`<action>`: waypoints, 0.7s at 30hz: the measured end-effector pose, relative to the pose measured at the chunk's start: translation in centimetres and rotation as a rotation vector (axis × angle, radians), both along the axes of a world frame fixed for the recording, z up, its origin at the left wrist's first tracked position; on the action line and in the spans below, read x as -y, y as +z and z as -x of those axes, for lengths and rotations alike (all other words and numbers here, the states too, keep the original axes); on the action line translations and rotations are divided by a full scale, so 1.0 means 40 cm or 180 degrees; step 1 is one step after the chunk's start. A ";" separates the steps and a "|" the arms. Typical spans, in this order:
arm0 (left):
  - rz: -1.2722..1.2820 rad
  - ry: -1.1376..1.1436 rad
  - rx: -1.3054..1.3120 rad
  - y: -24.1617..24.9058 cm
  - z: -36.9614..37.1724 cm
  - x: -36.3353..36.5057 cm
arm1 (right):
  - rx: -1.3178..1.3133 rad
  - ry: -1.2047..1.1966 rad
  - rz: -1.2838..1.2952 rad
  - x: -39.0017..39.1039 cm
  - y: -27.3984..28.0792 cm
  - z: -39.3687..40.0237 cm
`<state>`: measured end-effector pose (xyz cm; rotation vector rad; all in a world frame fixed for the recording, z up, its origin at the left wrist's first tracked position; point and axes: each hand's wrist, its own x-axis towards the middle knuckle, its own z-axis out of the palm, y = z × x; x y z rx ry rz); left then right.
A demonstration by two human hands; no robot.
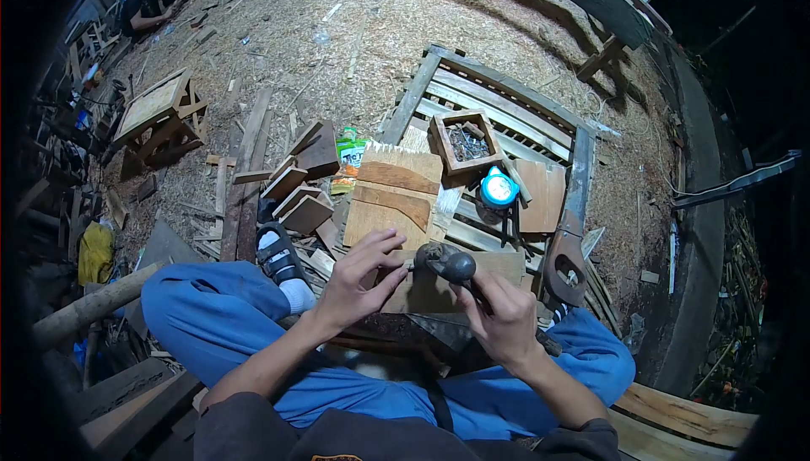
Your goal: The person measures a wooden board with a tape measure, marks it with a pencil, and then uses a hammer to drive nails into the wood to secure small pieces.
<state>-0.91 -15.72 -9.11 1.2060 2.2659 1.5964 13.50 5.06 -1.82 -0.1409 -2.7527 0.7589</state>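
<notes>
My right hand is wrapped round the handle of a hammer, its dark rounded head over a wooden board in front of my lap. Just left of the head is my left hand, its thumb and a finger close together by the board. Whatever small thing they may pinch is too small to make out. Beyond the hands lies a light wooden panel with two darker shaped wood pieces on it.
A slatted wooden pallet carries a wooden box of nails and a lit blue lamp. Small wood blocks stand by my sandalled foot. A handsaw leans at the right. A small stool and another person are far left.
</notes>
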 end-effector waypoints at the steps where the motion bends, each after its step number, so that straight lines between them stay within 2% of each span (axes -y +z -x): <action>1: -0.0094 -0.0063 0.0132 -0.003 0.001 -0.001 | 0.0004 -0.0039 0.0058 0.001 0.001 -0.001; 5: -0.0077 -0.0218 0.0398 0.013 0.008 0.003 | -0.0012 -0.0088 0.0291 -0.004 -0.011 0.004; 9: -0.0048 -0.0266 0.0486 0.021 0.015 0.006 | -0.0122 -0.0066 0.0343 0.000 0.038 0.011; 12: -0.0085 -0.0316 0.0523 0.015 0.014 0.007 | -0.0774 0.0013 0.0463 0.003 0.041 0.007; 16: -0.0113 -0.0303 0.0340 0.017 0.017 0.012 | -0.0361 0.0150 0.0316 0.015 0.011 0.009; 19: -0.0066 -0.0334 0.0447 0.019 0.020 0.008 | -0.0519 0.0073 0.0539 0.018 0.026 0.013; 21: -0.0017 -0.0332 0.0539 0.020 0.015 0.011 | -0.0714 0.0093 0.0391 0.014 0.037 0.014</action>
